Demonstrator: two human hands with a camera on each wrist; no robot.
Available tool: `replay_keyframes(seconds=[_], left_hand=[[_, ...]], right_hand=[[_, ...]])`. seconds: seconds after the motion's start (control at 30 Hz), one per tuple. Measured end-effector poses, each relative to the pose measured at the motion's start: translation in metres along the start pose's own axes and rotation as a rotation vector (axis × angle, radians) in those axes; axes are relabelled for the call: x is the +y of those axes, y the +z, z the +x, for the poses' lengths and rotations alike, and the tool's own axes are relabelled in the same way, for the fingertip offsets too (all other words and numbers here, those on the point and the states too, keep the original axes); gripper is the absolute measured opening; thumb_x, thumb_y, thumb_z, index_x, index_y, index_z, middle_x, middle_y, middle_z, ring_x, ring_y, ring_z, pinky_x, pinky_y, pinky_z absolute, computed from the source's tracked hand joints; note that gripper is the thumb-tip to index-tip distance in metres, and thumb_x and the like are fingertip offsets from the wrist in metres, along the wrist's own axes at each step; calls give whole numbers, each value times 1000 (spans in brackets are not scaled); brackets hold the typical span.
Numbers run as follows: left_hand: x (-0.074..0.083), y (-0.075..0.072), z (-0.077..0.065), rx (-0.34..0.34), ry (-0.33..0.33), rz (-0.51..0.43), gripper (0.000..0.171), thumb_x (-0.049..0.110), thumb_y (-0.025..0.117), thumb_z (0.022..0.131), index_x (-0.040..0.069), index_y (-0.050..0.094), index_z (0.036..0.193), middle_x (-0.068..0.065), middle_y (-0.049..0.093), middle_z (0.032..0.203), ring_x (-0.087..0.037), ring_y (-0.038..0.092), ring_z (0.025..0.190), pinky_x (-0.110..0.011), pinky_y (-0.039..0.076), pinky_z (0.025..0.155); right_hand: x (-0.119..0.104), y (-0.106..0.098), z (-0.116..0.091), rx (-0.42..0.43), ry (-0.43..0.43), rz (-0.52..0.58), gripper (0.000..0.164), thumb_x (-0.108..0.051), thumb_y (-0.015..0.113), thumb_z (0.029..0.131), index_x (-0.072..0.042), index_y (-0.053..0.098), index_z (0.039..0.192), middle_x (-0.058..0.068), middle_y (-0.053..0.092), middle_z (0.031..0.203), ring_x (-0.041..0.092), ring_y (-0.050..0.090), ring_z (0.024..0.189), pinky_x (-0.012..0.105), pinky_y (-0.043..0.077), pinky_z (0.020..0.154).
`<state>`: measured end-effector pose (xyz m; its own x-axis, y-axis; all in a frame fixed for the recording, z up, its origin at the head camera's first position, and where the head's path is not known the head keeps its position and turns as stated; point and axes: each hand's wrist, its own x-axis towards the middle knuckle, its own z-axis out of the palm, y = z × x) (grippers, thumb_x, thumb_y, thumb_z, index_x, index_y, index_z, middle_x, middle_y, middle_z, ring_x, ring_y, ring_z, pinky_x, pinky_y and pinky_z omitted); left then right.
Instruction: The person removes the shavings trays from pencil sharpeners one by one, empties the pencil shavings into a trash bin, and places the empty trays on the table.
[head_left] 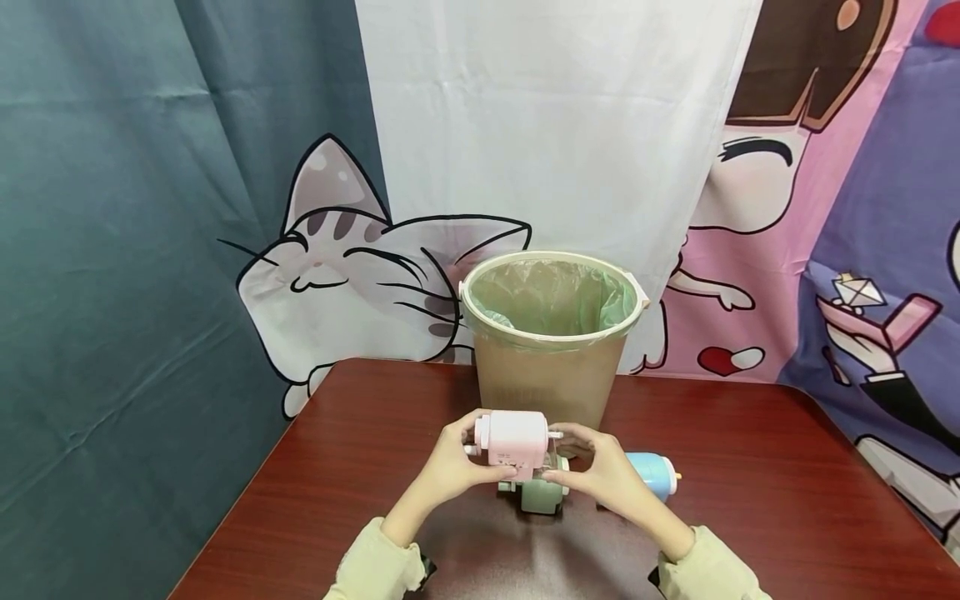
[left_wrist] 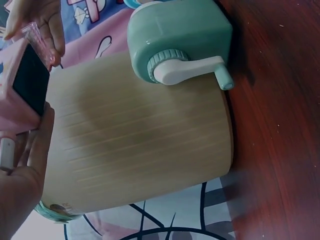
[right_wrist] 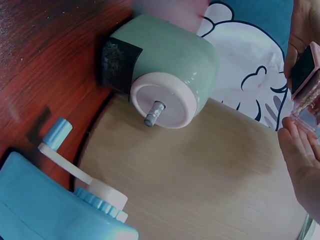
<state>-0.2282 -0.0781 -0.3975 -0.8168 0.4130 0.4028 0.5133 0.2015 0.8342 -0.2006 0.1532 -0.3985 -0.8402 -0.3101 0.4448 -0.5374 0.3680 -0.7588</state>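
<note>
My left hand (head_left: 457, 460) grips a pink crank pencil sharpener (head_left: 516, 437) above the table, its dark base visible in the left wrist view. At the sharpener's other end, my right hand (head_left: 600, 468) pinches its clear shavings drawer (right_wrist: 307, 110); shavings show through the plastic in the right wrist view. Below and behind them, a green pencil sharpener (head_left: 542, 495) with a white crank arm (left_wrist: 187, 70) lies on the table. A grey pencil end (right_wrist: 154, 113) sticks out of its round face. Partly covered by my right hand and wrist is a blue pencil sharpener (head_left: 651, 473).
A beige trash bin (head_left: 543, 375) lined with a green bag (head_left: 525, 292) stands behind my hands, near the back of the reddish-brown wooden table (head_left: 360, 467). Printed cloth (head_left: 555, 125) hangs behind the table. The blue sharpener's crank (right_wrist: 65, 162) juts toward the bin.
</note>
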Motion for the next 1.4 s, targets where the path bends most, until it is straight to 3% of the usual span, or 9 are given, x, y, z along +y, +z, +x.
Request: replay_keyframes(seconds=[0.27, 0.37, 0.5, 0.67, 0.9, 1.23, 1.4], left_hand=[[28, -2, -6, 3, -22, -23, 49, 1, 80, 68, -1, 57, 112, -19, 64, 96, 2, 55, 76, -21, 52, 68], [29, -1, -8, 20, -25, -19, 49, 2, 81, 68, -1, 57, 111, -18, 64, 96, 3, 55, 76, -21, 52, 67], [23, -3, -8, 6, 1, -17, 50, 0, 81, 67, -2, 57, 111, -20, 64, 96, 2, 55, 77, -21, 53, 67], [-3, -4, -5, -3, -5, -28, 53, 5, 83, 67, 3, 58, 113, -17, 64, 98, 0, 56, 77, -21, 53, 66], [-6, -4, -6, 3, -5, -10, 54, 8, 83, 67, 5, 57, 114, -16, 63, 99, -3, 57, 79, -22, 53, 67], [-15, -2, -9, 23, 100, -69, 63, 8, 83, 68, 11, 50, 122, -14, 60, 107, -5, 58, 83, -25, 54, 67], [-14, -2, -10, 39, 64, -115, 64, 5, 83, 67, 9, 52, 122, -16, 59, 107, -5, 59, 82, -26, 55, 66]], right_hand=[[2, 1, -2, -11, 16, -17, 48, -11, 78, 75, 5, 59, 115, 16, 70, 100, 8, 66, 93, 37, 55, 81], [3, 1, -2, -7, -3, -18, 47, -11, 78, 74, 5, 59, 114, 15, 70, 99, 8, 66, 92, 35, 55, 81], [5, 0, -2, -17, -29, 2, 47, -10, 78, 75, 4, 59, 115, 15, 70, 100, 4, 64, 93, 34, 55, 82], [9, -2, -4, -9, -44, 7, 47, -9, 78, 75, 3, 60, 116, 17, 69, 101, 3, 64, 94, 33, 54, 82], [10, -2, -4, -14, -35, 0, 47, -10, 78, 75, 3, 60, 116, 16, 69, 102, 2, 63, 95, 31, 55, 81], [11, -2, -7, -8, -31, -31, 46, -11, 78, 75, 2, 61, 116, 17, 69, 105, 2, 63, 95, 31, 55, 80], [13, -3, -7, -1, -53, -23, 45, -10, 77, 75, 2, 61, 116, 17, 69, 105, 4, 64, 94, 30, 54, 81]])
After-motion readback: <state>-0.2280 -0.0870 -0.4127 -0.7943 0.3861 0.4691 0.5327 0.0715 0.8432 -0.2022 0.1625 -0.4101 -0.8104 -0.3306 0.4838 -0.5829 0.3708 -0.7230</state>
